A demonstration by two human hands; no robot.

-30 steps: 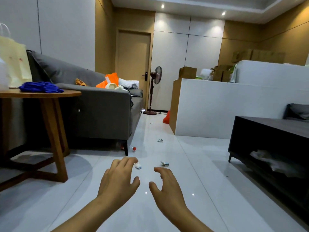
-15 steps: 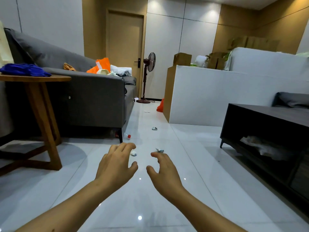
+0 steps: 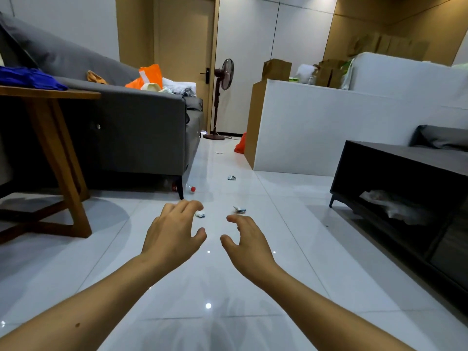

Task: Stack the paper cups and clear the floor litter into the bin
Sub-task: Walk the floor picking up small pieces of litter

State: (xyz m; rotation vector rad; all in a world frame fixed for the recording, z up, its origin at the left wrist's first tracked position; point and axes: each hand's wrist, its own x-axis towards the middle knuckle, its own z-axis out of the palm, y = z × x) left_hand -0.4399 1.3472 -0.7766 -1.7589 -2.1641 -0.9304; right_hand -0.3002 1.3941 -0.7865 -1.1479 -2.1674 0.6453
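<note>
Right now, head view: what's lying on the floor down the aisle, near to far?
white crumpled scrap → red-capped bottle → blue-white scrap → orange bag → fan base

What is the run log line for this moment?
left hand: open, empty | right hand: open, empty | nearest crumpled scrap: on floor, untouched

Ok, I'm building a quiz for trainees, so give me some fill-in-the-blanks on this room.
The left hand and right hand hold ____.
The cloth on the wooden table is ____.
The bag on the grey sofa is ____.
The crumpled scrap ahead of the left hand lies on the ____.
Missing: nothing, blue, orange, floor.
</note>
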